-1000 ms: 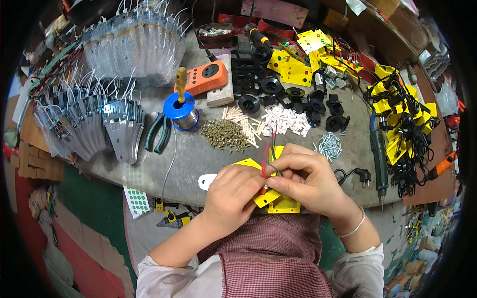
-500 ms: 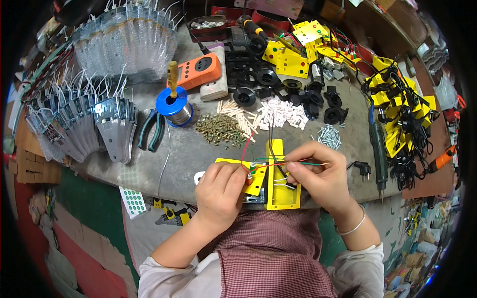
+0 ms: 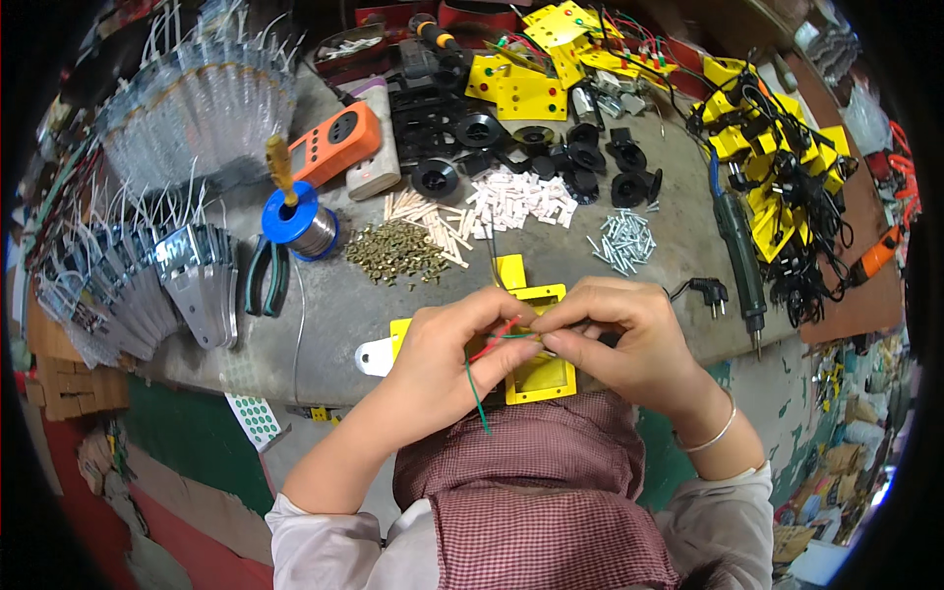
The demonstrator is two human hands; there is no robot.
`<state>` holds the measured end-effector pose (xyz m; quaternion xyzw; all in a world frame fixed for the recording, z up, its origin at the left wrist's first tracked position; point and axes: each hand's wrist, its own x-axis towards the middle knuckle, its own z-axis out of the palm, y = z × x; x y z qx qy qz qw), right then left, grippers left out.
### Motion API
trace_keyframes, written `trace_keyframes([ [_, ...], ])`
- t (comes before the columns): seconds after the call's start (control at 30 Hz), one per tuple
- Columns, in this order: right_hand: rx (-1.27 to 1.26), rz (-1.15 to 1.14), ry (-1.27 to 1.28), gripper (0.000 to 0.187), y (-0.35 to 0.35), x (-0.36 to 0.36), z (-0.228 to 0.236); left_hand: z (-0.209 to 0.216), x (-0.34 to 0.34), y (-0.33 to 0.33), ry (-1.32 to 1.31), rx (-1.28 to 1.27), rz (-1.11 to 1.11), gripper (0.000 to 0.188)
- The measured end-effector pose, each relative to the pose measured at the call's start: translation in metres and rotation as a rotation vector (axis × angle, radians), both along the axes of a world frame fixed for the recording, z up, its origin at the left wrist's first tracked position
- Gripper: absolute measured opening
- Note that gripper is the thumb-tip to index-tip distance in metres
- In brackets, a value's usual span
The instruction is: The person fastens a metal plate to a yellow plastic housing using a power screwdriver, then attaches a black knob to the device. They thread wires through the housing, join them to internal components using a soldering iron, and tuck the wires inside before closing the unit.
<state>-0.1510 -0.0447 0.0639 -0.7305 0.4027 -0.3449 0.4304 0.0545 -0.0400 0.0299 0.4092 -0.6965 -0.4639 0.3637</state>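
Observation:
Over the front of the bench, my left hand (image 3: 447,349) and my right hand (image 3: 624,329) meet with fingers closed. Between them they pinch thin wires, a red wire (image 3: 487,349) and a green wire (image 3: 478,393) whose free end hangs below my left palm. The exact point of contact is hidden by my fingers. Beneath my hands lies a yellow open box (image 3: 543,393), with a black cord (image 3: 494,258) running up past it. A yellow plate (image 3: 398,336) and a silver bracket end (image 3: 374,358) stick out left of my left hand, which covers the rest.
Brass pieces (image 3: 393,256), white pieces (image 3: 521,200) and screws (image 3: 625,243) lie in piles beyond. Left stand a solder spool (image 3: 305,231), pliers (image 3: 265,278) and metal brackets (image 3: 197,285). A soldering iron (image 3: 736,256) and corded yellow boxes (image 3: 777,216) are at right.
My left hand has left the yellow plate's parts and joined my right at the wires. The green wire now hangs below my left palm. The whole view has shifted slightly.

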Motion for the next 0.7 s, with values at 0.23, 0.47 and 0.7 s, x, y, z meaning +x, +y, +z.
trace_keyframes([
  [0.23,0.035,-0.099,0.215,0.008,0.001,-0.015,0.004,-0.005,-0.012,0.003,-0.017,-0.22,0.084,0.012],
  [0.47,0.381,-0.043,0.077,0.007,-0.006,-0.029,0.002,-0.003,-0.01,0.003,-0.001,-0.22,0.119,0.009],
  [0.7,0.463,-0.037,-0.092,0.008,0.0,-0.028,-0.01,-0.003,-0.013,0.004,-0.037,-0.405,0.148,0.013],
])
